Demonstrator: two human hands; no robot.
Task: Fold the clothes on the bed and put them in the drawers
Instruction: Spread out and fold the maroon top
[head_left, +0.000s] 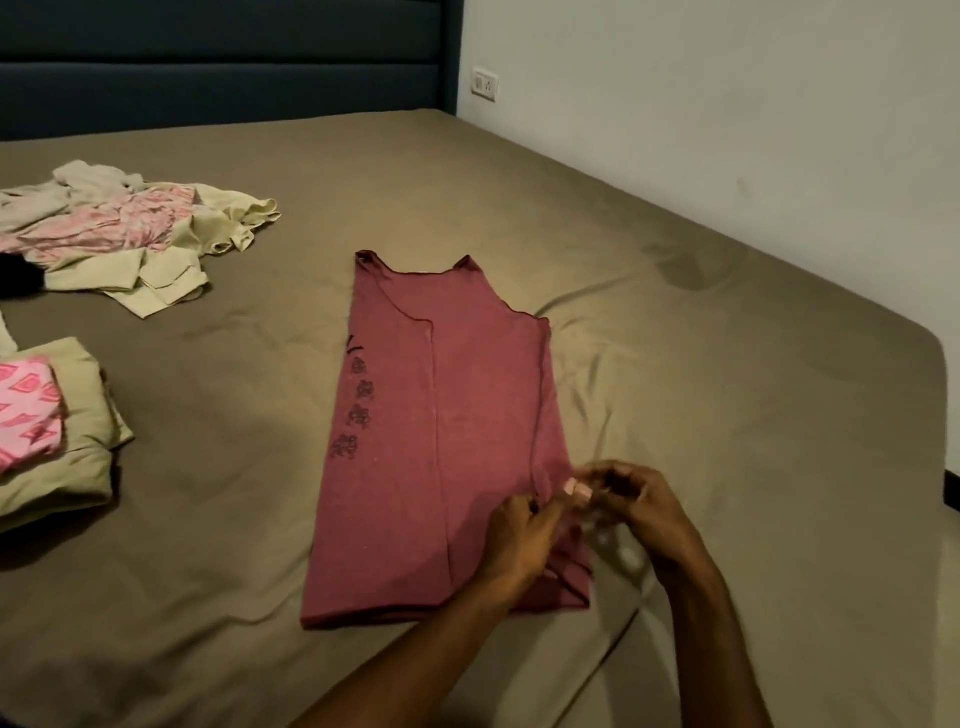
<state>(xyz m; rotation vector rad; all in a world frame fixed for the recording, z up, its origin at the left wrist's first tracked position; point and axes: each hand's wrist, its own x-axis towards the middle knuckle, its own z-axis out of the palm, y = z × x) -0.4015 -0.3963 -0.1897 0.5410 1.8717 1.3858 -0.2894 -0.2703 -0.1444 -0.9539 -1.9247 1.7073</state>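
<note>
Olive-sheeted bed (519, 218) filled the room beside a pale wall (727, 104), dark padded headboard (223, 57) behind, maroon top (441, 441) lay part-folded at centre, both hands' fingers (571, 488) pinched its right edge, unfolded clothes (130, 234) far left.

Your bare forearms reach in from the lower edge, converging. Your left hand (519, 540) curls knuckles-up; your right hand (631, 501) curls facing it, fingertips seemingly pinching, though blurred.

I count one maroon top (441, 441) flat on the bed (675, 338), one loose clothes heap (130, 239) and one folded stack (57, 426). I see two hands: left hand (524, 540), right hand (644, 504).
</note>
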